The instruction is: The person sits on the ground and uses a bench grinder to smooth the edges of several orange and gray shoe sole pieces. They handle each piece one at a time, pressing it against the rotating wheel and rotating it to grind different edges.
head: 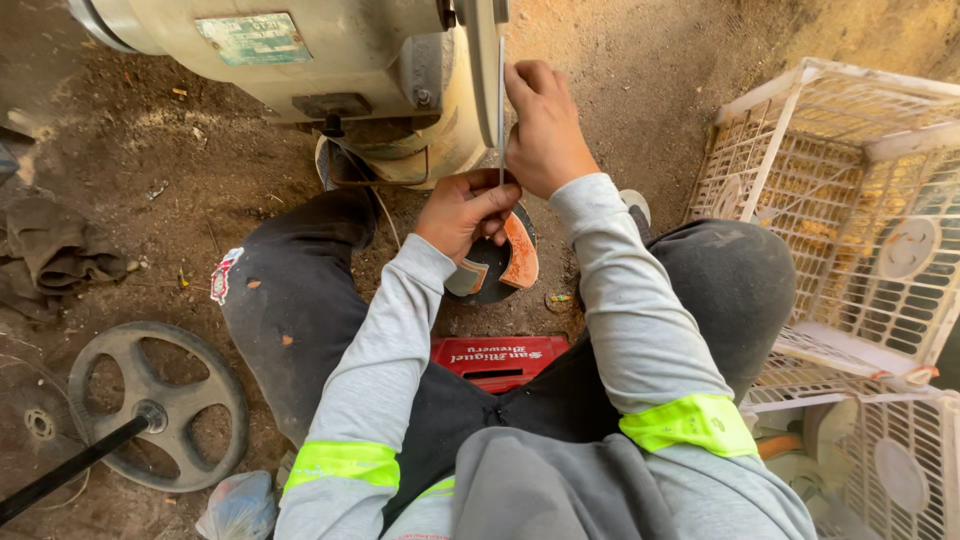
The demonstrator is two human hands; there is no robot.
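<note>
Left hand (465,212): closed around thin metal rod's (501,110) lower end, above dark disc (495,262).
Right hand (545,130): pinching rod higher, beside motor housing (300,60).
Handling: probably stiff, light, slippery; hold both ends.

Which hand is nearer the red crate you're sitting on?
Left. The left hand, gripping the dark curved piece, is just above the red crate. The right hand is higher up, fingers pinching the thin metal rod by the motor housing.
</note>
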